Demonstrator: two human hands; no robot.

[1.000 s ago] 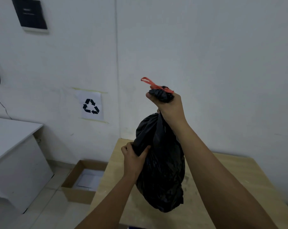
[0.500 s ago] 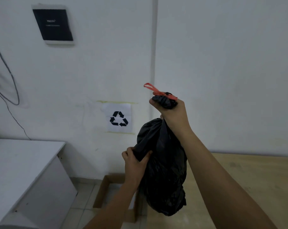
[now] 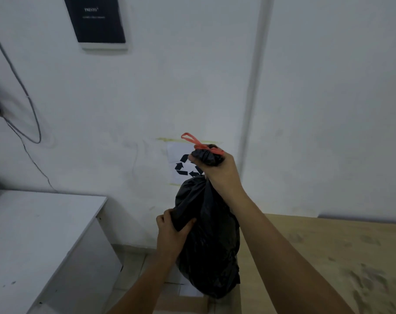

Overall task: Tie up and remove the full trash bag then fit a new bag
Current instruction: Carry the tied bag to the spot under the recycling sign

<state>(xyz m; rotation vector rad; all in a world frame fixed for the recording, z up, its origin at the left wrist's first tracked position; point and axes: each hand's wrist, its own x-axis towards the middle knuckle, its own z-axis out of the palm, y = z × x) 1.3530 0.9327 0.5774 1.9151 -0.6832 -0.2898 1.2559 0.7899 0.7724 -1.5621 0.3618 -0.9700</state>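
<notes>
A full black trash bag hangs in the air in front of me, its neck gathered and tied with a red drawstring. My right hand grips the bunched neck just under the red tie and holds the bag up. My left hand pinches a fold of the bag's side lower down on the left. The bag's bottom hangs over a cardboard box on the floor. No bin and no new bag are in view.
A white desk stands at the left. A wooden table is at the right. On the white wall are a recycling sign, a dark panel and a hanging cable.
My view has swung left. The bag, held the same way by both hands, has shifted from above the wooden table to above the cardboard box between table and desk.
</notes>
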